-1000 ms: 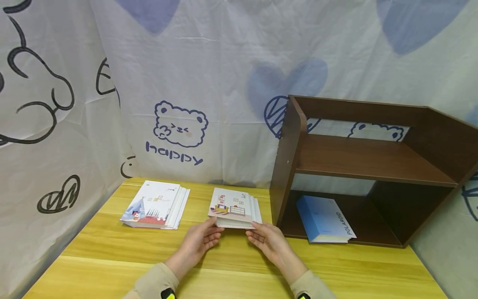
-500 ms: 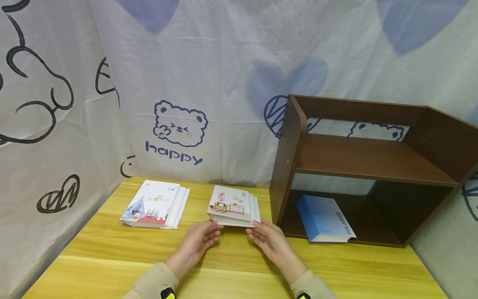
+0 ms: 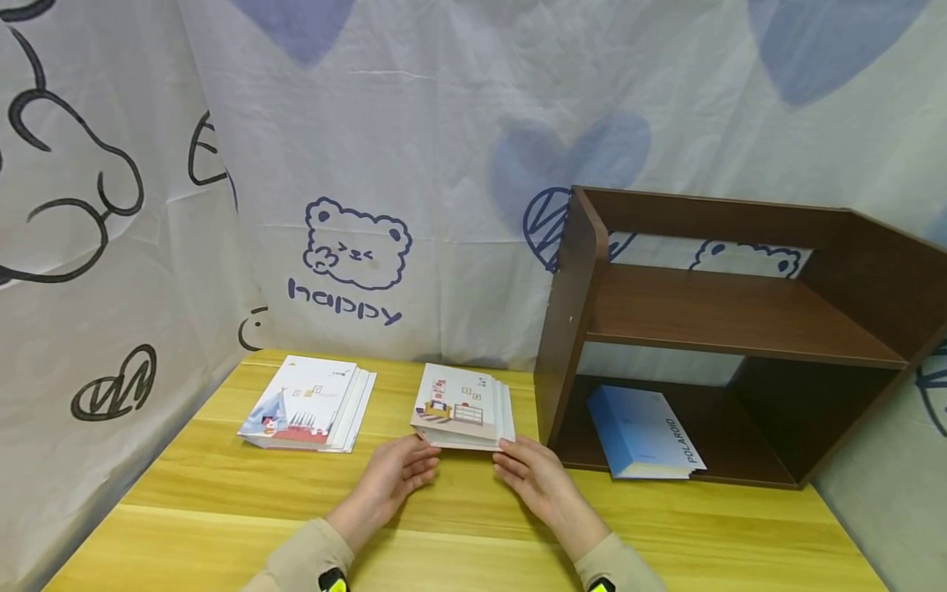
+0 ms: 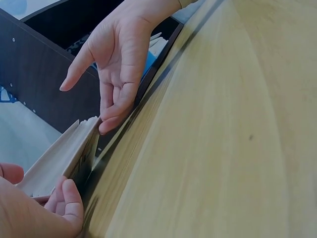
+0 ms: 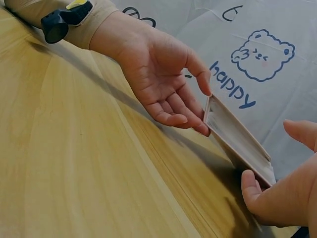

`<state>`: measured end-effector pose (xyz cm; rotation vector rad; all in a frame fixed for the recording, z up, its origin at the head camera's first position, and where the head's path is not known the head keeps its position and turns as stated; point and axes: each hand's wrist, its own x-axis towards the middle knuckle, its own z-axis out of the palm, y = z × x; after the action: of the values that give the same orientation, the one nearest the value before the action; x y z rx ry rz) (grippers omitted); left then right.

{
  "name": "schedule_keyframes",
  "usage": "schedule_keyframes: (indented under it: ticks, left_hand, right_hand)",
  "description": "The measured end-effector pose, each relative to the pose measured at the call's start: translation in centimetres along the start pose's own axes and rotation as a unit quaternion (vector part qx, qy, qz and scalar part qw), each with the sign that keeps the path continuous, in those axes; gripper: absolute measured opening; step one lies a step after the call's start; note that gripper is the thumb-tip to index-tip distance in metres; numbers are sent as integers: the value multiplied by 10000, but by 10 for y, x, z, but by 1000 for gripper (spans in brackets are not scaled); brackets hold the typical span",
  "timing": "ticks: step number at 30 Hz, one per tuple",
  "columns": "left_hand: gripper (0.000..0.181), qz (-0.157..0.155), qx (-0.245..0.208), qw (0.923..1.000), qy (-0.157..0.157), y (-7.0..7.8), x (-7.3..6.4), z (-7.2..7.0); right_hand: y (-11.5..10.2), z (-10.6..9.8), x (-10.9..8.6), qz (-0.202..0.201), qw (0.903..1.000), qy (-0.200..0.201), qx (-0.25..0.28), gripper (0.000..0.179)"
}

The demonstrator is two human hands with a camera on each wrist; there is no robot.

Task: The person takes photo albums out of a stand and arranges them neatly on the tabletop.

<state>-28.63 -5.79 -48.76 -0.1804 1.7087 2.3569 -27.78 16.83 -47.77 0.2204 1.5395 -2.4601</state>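
Note:
A white book (image 3: 459,407) with a drawing of a yellow armchair and a cabinet on its cover lies between both hands on the table. My left hand (image 3: 392,475) pinches its near left corner, thumb on the cover and fingers underneath. At the near right corner, my right hand (image 3: 538,481) touches the book from below with loosely bent fingers. Its thumb stands a little apart from the cover in the left wrist view, where the right hand (image 4: 119,64) shows from the palm side. A shadow lies under the book's near edge.
Another white book (image 3: 307,403), with a tent drawing, lies to the left. On the right stands a two-tier brown shelf (image 3: 740,349); a blue and white book (image 3: 644,432) marked POLAROID lies on its lower board. A printed cloth (image 3: 473,279) hangs behind the wooden table (image 3: 459,534).
The book between the hands has shifted slightly away and to the left. Both hands stay almost in place at its near corners.

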Motion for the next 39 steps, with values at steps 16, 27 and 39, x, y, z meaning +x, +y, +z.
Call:
schedule_keyframes:
  ticks: [16,27,39]
  left_hand:
    - [21,-77,18,9999,93,-1,1,0]
    - [27,-138,199,9997,82,-1,0,-2]
    - [32,-236,263,9994,-9,2,-2,-2]
  right_hand:
    - [2,-1,2,74,9997,122,-197,71]
    - [1,1,-1,121,9993,164,-302,75]
    - [-7,8,-10,206,9992,80,-333,66]
